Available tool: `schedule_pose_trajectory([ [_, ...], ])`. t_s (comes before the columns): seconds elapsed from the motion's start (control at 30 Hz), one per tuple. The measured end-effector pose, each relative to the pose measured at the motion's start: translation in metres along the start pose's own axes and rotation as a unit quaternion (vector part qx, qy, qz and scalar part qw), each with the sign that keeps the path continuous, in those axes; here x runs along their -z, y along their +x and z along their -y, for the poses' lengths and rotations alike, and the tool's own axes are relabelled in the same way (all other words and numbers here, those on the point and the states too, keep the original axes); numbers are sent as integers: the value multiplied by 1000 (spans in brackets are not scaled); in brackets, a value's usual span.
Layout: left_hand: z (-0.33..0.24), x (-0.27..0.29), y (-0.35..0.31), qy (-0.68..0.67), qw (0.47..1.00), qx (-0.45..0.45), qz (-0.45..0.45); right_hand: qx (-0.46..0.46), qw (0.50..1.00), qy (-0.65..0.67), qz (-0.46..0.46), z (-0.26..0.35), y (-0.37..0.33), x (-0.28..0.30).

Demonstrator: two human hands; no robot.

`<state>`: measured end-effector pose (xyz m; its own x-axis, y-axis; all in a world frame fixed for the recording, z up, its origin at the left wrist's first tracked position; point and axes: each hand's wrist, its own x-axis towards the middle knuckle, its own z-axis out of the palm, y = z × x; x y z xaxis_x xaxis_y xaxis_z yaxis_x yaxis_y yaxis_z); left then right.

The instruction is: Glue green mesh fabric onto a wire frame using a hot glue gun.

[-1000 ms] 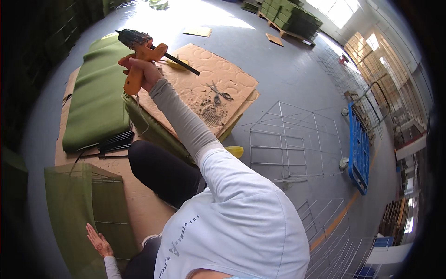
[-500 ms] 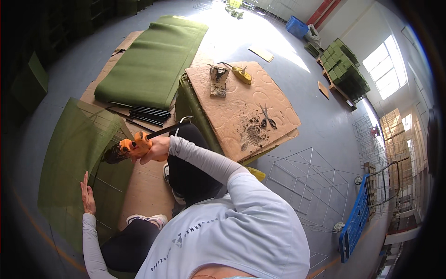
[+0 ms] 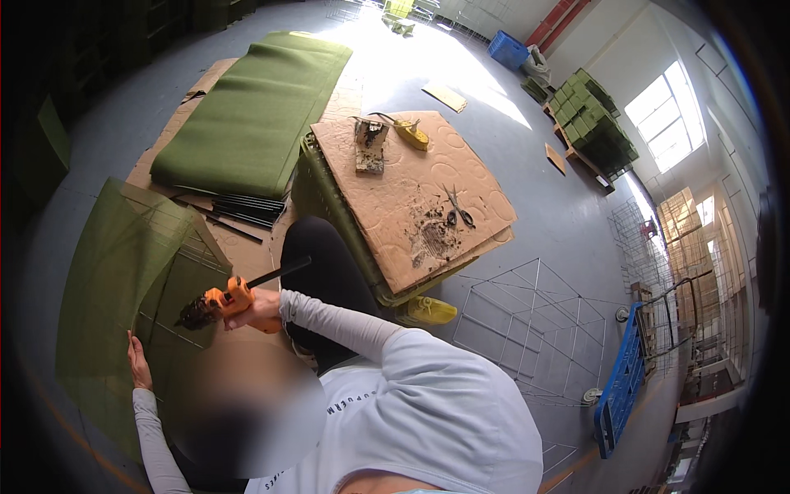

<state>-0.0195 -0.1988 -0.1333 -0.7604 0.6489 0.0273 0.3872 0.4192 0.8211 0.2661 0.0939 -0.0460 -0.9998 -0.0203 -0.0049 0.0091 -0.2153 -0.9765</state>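
My right hand [image 3: 265,309] grips an orange hot glue gun [image 3: 239,296] with a dark, crusted nozzle end. A black glue stick [image 3: 286,269] sticks out of its back. The nozzle points left, over a wire frame [image 3: 202,247] partly wrapped in green fabric [image 3: 103,272]. With fingers stretched out, my left hand [image 3: 140,366] rests against the fabric's near part, apart from the gun. Whether the nozzle touches the wire or fabric, I cannot tell. A blurred patch hides what lies below the gun.
A cardboard-topped green box [image 3: 485,193] beside my knee carries scissors [image 3: 457,210], a stained block [image 3: 370,146] and a yellow tool [image 3: 411,134]. Beyond lie folded green fabric [image 3: 255,111] and black sticks [image 3: 247,210]. Wire frames [image 3: 535,329] and a blue cart [image 3: 619,383] stand right.
My right hand has brought the glue gun closer to me and down toward my left hand. The left hand stays at the fabric. The whole view has shifted slightly.
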Motion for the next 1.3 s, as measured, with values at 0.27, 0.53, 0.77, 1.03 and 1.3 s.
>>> schedule_pose_trajectory([
  [0.27,-81,-13,-2,-71,996,51,-21,-102,988,101,-56,-60,-7,-33],
  [0.53,-68,-35,18,-89,995,35,-6,-167,978,-12,-123,-97,6,-44],
  [0.77,-19,-3,1,-87,994,-11,-61,17,985,117,-129,-61,27,-85],
  [1.03,-5,18,-14,-98,992,13,-82,48,992,10,-117,-63,36,-96],
  [1.3,-111,-23,2,-128,991,35,-23,-55,992,49,-104,-84,27,-63],
])
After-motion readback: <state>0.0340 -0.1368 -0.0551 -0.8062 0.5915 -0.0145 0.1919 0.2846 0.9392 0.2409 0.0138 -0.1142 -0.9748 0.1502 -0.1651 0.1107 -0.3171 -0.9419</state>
